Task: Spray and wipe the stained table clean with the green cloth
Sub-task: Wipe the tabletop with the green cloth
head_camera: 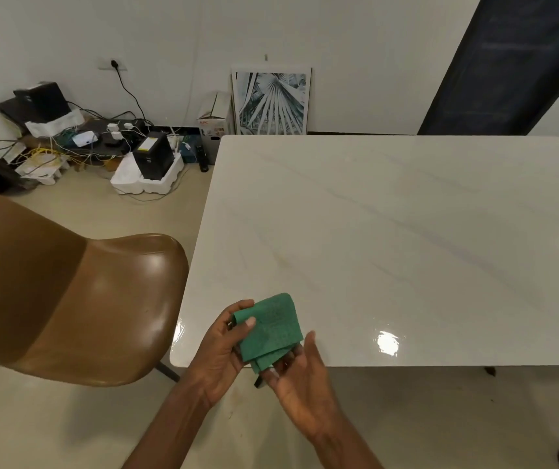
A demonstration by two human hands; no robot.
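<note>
Green cloth [271, 328] folded, left hand [224, 350] pinching, right hand [300, 374] cupped beneath

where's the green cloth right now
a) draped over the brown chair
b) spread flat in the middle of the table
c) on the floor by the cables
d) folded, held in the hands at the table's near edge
d: the folded green cloth is pinched by the left hand, with the right hand under it, at the near edge of the table.
</note>
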